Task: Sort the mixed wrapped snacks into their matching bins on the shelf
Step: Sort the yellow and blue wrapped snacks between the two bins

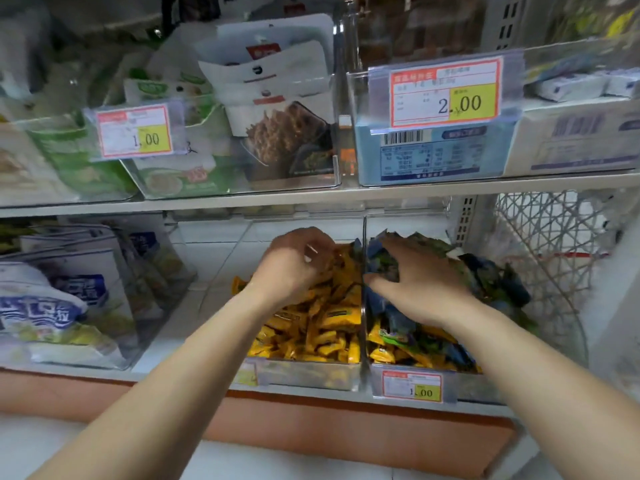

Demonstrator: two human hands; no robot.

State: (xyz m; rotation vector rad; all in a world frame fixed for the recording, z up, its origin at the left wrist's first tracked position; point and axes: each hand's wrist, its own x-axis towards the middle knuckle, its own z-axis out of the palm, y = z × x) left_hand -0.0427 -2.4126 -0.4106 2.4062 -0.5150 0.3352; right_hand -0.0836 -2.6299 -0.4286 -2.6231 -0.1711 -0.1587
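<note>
Two clear bins stand side by side on the lower shelf. The left bin (308, 374) holds several yellow wrapped snacks (332, 317). The right bin (467, 386) holds a mix of blue, green and yellow wrapped snacks (415, 344). My left hand (294, 265) is over the back of the left bin, fingers curled among the yellow snacks; whether it holds one is hidden. My right hand (415, 282) reaches into the right bin and grips a bunch of blue and green snacks (381, 261) beside the divider wall.
A price tag (412, 386) hangs on the right bin's front. Bags of snacks (65, 299) fill a clear bin on the left. Upper shelf bins carry pouches (277, 133) and boxes (436, 157). A white wire basket (550, 258) stands to the right.
</note>
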